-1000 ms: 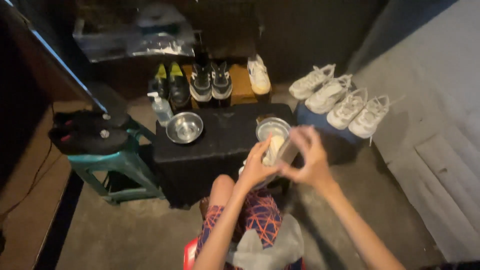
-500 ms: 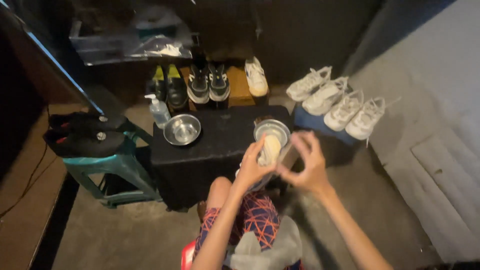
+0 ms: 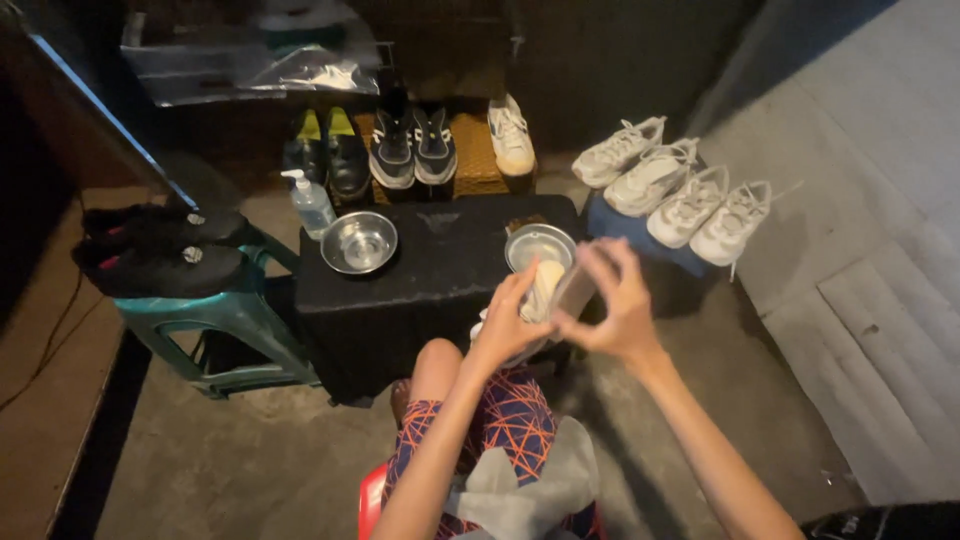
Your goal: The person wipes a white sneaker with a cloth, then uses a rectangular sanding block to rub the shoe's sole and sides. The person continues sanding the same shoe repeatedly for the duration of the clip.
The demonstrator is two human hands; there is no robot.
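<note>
My left hand [image 3: 508,322] grips a pale, cream-coloured object [image 3: 545,286] that looks like a white shoe, held over the near edge of a black table [image 3: 430,285]. My right hand [image 3: 618,305] is closed on a small, blurred grey-brown object [image 3: 578,290] and presses it against the right side of the pale one. What the small object is cannot be made out. Just behind the hands, a metal bowl [image 3: 538,243] stands on the table. A grey cloth [image 3: 535,490] lies on my lap.
A second metal bowl [image 3: 358,242] and a clear pump bottle [image 3: 311,205] stand at the table's left. A teal stool [image 3: 215,325] carries black shoes [image 3: 150,250]. Several white sneakers [image 3: 680,190] rest on a blue box, with dark shoes [image 3: 400,150] lined up behind.
Both hands stay together on the pale object, and my right hand has shifted slightly against it. The view has tilted a little, so the scene sits slightly higher.
</note>
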